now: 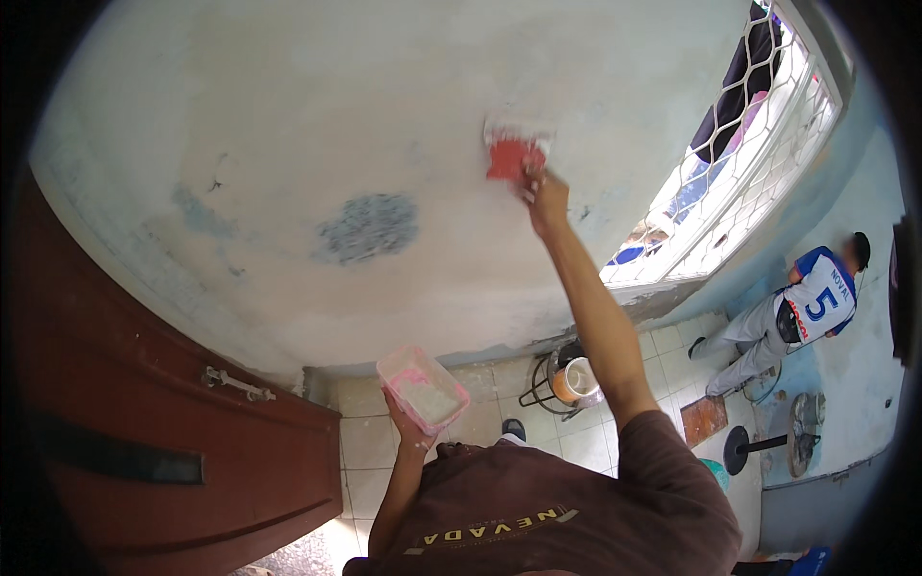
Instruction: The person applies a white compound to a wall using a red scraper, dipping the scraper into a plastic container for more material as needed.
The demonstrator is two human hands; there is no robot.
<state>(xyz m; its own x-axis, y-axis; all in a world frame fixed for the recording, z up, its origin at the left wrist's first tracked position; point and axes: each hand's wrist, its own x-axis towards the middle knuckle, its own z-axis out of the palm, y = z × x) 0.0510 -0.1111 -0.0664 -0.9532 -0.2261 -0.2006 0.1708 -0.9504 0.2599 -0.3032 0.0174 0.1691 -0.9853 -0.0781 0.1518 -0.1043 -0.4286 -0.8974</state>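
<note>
With my right arm stretched up, my right hand [544, 197] grips a red putty spreader [509, 157] whose blade, smeared with white putty, lies against the wall [384, 106]. The wall is whitish, with a rough blue-grey patch [370, 228] left of the spreader. Low in front of my body, my left hand [411, 422] is closed around the side of a pink-rimmed plastic tub [423, 389]. White putty shows inside the tub. Part of the left hand's fingers is hidden under it.
A brown door [173, 384] with a metal latch is at the left. A barred window [730, 163] is at the upper right. On the tiled floor [538, 432], a stool [543, 384] holds an orange-and-white bucket [576, 379]. Another person [797, 307] stands at the right near a pedestal fan [799, 437].
</note>
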